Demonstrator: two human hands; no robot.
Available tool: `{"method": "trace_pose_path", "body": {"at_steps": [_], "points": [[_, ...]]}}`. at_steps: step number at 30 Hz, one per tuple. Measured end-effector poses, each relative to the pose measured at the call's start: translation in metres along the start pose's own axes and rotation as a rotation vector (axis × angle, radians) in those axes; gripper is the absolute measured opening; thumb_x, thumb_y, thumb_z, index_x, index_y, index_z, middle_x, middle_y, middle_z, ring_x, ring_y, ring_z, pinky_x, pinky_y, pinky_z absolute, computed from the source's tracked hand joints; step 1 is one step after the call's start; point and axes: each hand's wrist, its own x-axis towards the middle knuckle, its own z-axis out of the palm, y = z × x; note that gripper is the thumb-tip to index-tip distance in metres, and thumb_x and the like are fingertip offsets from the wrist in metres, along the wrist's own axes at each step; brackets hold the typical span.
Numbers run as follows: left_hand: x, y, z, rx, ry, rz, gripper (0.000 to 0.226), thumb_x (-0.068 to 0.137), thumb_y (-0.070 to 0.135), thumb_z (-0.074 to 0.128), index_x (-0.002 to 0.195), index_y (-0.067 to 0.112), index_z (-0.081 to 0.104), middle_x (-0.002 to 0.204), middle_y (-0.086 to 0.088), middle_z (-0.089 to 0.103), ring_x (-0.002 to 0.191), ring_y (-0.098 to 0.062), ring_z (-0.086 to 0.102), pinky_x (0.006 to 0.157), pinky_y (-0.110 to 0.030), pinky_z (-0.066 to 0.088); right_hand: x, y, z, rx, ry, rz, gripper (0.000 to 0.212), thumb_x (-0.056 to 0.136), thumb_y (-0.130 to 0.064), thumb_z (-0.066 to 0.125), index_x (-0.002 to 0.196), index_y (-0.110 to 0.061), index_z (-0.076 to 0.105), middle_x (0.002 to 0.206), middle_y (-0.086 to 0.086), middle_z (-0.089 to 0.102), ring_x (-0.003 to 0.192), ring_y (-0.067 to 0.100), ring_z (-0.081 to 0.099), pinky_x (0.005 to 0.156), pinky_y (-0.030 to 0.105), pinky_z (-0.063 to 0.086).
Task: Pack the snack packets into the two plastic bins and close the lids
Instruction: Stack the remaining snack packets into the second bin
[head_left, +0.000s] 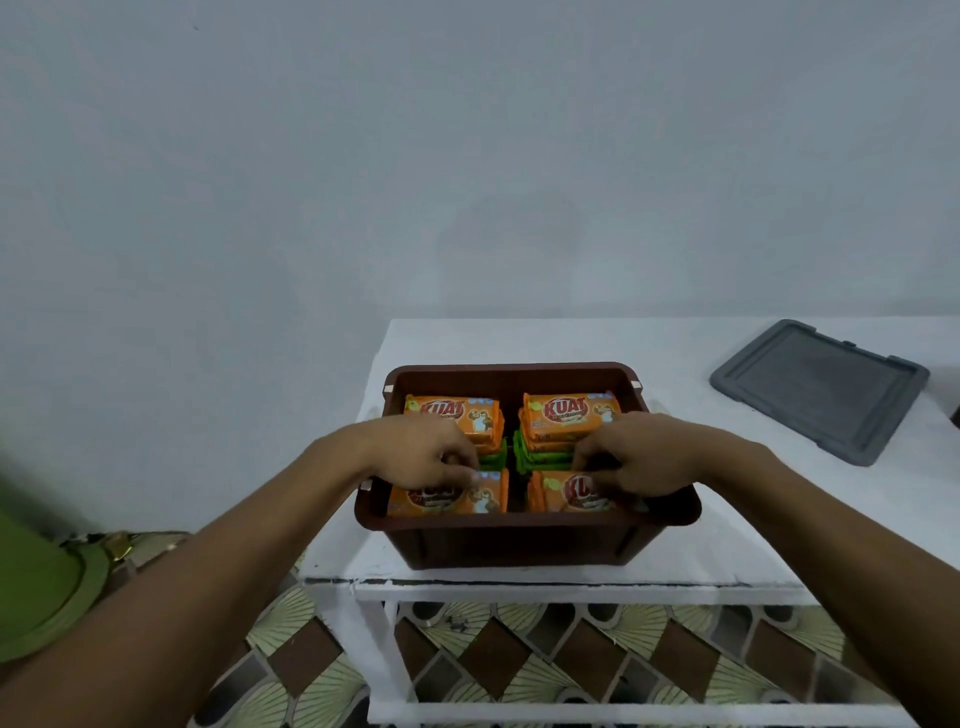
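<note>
Brown bin (524, 540) long axis left-right; orange packets (569, 415) flat.

Both forearms were bare, with no sleeves, watch or rings visible on them. The left hand (426, 452) and right hand (644, 457) were bare too, above the brown bin (519, 540). Fingernails were too blurred to make out.

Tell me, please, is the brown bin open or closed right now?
Open. The brown bin has no lid on it, its orange packets show from above, and a grey lid lies apart on the table.
</note>
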Motion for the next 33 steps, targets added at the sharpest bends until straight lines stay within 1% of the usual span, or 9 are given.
{"method": "trace_pose_path", "body": {"at_steps": [4, 8, 15, 20, 23, 26, 29, 31, 33], "points": [[0.001, -0.001, 0.006, 0.066, 0.057, 0.01, 0.03, 0.097, 0.049, 0.046, 0.089, 0.025, 0.062, 0.078, 0.008, 0.062, 0.068, -0.007, 0.056, 0.065, -0.032, 0.048, 0.001, 0.0, 0.002, 0.013, 0.051, -0.004, 0.03, 0.101, -0.042, 0.04, 0.113, -0.026, 0.063, 0.105, -0.004, 0.067, 0.091, 0.012, 0.061, 0.086, 0.034, 0.051], [0.003, 0.001, 0.004, 0.039, 0.03, -0.015, 0.031, 0.096, 0.046, 0.049, 0.094, 0.02, 0.066, 0.085, 0.005, 0.065, 0.075, -0.01, 0.059, 0.07, -0.037, 0.051, 0.004, 0.0, 0.002, 0.034, 0.078, -0.002, 0.037, 0.099, -0.049, 0.042, 0.104, -0.023, 0.068, 0.095, -0.004, 0.068, 0.085, 0.012, 0.061, 0.079, 0.032, 0.052], [0.002, -0.003, -0.002, -0.011, -0.052, -0.028, 0.024, 0.093, 0.042, 0.058, 0.105, 0.025, 0.068, 0.099, 0.008, 0.066, 0.089, -0.009, 0.059, 0.081, -0.04, 0.053, 0.003, 0.006, 0.002, 0.012, 0.052, -0.023, 0.026, 0.092, -0.052, 0.054, 0.101, -0.03, 0.066, 0.096, -0.01, 0.065, 0.089, 0.01, 0.058, 0.075, 0.031, 0.048], [0.004, 0.002, -0.007, -0.048, -0.101, -0.032, 0.028, 0.096, 0.038, 0.053, 0.114, 0.02, 0.066, 0.109, 0.006, 0.066, 0.096, -0.008, 0.061, 0.088, -0.036, 0.052, 0.004, 0.003, -0.003, 0.047, -0.002, -0.02, 0.027, 0.095, -0.045, 0.054, 0.111, -0.026, 0.066, 0.102, -0.009, 0.065, 0.092, 0.01, 0.059, 0.079, 0.025, 0.049], [0.008, 0.005, -0.012, -0.157, -0.149, -0.08, 0.035, 0.102, 0.034, 0.043, 0.127, 0.018, 0.061, 0.12, 0.002, 0.065, 0.102, -0.011, 0.063, 0.091, -0.03, 0.052, 0.011, -0.004, -0.006, 0.126, -0.003, -0.058, 0.032, 0.098, -0.04, 0.051, 0.122, -0.024, 0.064, 0.116, -0.005, 0.067, 0.104, 0.011, 0.061, 0.091, 0.03, 0.051], [0.013, 0.007, -0.012, -0.208, -0.18, -0.117, 0.037, 0.103, 0.034, 0.039, 0.126, 0.018, 0.063, 0.119, 0.001, 0.067, 0.101, -0.011, 0.065, 0.092, -0.03, 0.053, 0.02, -0.015, -0.006, 0.206, 0.0, -0.145, 0.037, 0.1, -0.033, 0.049, 0.135, -0.022, 0.055, 0.125, -0.005, 0.063, 0.112, 0.01, 0.058, 0.097, 0.029, 0.047], [0.013, 0.005, -0.009, -0.23, -0.171, -0.113, 0.034, 0.101, 0.04, 0.042, 0.117, 0.023, 0.067, 0.112, 0.004, 0.069, 0.096, -0.01, 0.067, 0.091, -0.035, 0.055, 0.031, -0.02, -0.003, 0.197, -0.047, -0.158, 0.036, 0.102, -0.029, 0.046, 0.136, -0.022, 0.054, 0.13, -0.004, 0.059, 0.116, 0.012, 0.055, 0.101, 0.032, 0.045], [0.012, 0.004, -0.008, -0.244, -0.178, -0.11, 0.032, 0.101, 0.04, 0.042, 0.111, 0.023, 0.068, 0.108, 0.003, 0.07, 0.093, -0.011, 0.068, 0.088, -0.033, 0.055, 0.034, -0.015, -0.001, 0.201, -0.077, -0.096, 0.033, 0.102, -0.031, 0.043, 0.129, -0.02, 0.059, 0.123, 0.0, 0.062, 0.111, 0.016, 0.058, 0.095, 0.032, 0.047], [0.012, 0.005, -0.009, -0.259, -0.196, -0.127, 0.034, 0.102, 0.039, 0.041, 0.114, 0.019, 0.067, 0.109, 0.001, 0.069, 0.093, -0.012, 0.068, 0.086, -0.03, 0.055, 0.032, -0.01, -0.001, 0.198, -0.096, -0.03, 0.035, 0.103, -0.036, 0.04, 0.12, -0.017, 0.064, 0.105, -0.001, 0.064, 0.095, 0.015, 0.061, 0.082, 0.026, 0.048]]}}
